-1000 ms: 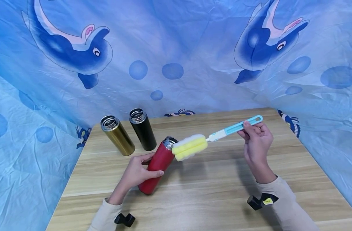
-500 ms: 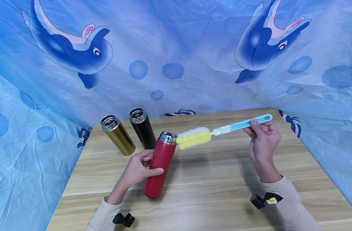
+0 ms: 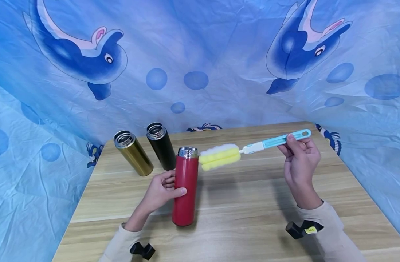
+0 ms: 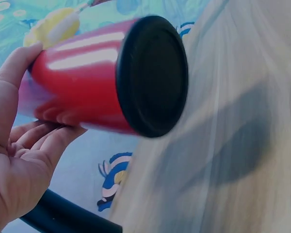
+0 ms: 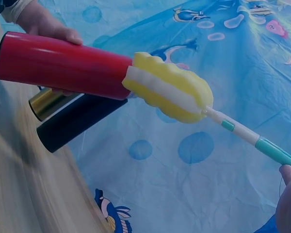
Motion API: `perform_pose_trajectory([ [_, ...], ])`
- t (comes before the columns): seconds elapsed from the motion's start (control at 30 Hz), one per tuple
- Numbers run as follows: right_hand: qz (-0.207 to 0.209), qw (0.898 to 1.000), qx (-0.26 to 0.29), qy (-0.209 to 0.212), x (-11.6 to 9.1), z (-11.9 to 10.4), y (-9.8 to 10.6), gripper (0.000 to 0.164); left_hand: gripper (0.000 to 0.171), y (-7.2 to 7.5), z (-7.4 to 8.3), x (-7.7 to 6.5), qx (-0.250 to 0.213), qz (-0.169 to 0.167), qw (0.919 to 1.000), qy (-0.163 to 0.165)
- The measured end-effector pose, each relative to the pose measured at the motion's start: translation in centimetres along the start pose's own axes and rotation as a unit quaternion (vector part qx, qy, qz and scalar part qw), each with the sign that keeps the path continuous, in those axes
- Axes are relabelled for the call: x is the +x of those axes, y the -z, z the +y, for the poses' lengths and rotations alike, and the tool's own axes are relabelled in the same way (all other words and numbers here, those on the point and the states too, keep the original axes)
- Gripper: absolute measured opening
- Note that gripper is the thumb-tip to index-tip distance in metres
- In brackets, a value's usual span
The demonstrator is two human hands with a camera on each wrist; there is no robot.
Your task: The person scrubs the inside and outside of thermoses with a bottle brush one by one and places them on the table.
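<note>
Gold flask [image 3: 136, 156] and black flask [image 3: 162, 149] upright near the worktop's far left corner, just apart, silvery mouths facing up; the black one slightly farther back. Worktop [image 3: 239, 225] pale, wood-grained. Blue cloth [image 3: 232, 105] behind and along both sides — creased, printed with two dolphins [image 3: 88, 60], round spots [image 3: 196, 80] and, lower down, striped dark-blue figures [image 3: 331, 140].

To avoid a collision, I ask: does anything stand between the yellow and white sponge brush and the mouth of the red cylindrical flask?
Nothing visible does. The sponge brush is beside the shiny metal neck of the red flask; the gold cylindrical flask and black cylindrical flask stand farther back and left.
</note>
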State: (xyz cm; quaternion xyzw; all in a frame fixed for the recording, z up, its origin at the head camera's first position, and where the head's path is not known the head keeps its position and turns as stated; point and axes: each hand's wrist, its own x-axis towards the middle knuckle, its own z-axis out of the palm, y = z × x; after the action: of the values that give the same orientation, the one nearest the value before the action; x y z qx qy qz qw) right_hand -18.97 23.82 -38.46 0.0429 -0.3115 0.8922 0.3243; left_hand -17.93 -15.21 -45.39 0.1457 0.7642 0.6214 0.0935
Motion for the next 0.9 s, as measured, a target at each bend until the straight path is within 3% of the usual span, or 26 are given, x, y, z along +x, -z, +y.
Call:
perform_pose_trajectory([
  [0.2, 0.011, 1.000, -0.020, -0.021, -0.3, 0.0, 0.0, 0.021, 0.058, -0.3, -0.2, 0.2, -0.053, -0.016, 0.9985, 0.003],
  [0.4, 0.021, 0.999, -0.006, -0.040, -0.6, 0.1, -0.3, 0.018, 0.059, -0.6, -0.3, 0.4, -0.103, -0.027, 0.9943, 0.012],
  [0.67, 0.027, 0.998, 0.006, -0.055, -0.9, 0.8, -0.8, 0.016, 0.057, -1.3, -1.0, 0.8, -0.134, -0.041, 0.9899, 0.020],
  [0.9, 0.034, 0.997, 0.013, -0.071, -1.3, 2.0, -1.6, 0.017, 0.059, -2.5, -1.2, 1.0, -0.214, -0.059, 0.9748, 0.020],
])
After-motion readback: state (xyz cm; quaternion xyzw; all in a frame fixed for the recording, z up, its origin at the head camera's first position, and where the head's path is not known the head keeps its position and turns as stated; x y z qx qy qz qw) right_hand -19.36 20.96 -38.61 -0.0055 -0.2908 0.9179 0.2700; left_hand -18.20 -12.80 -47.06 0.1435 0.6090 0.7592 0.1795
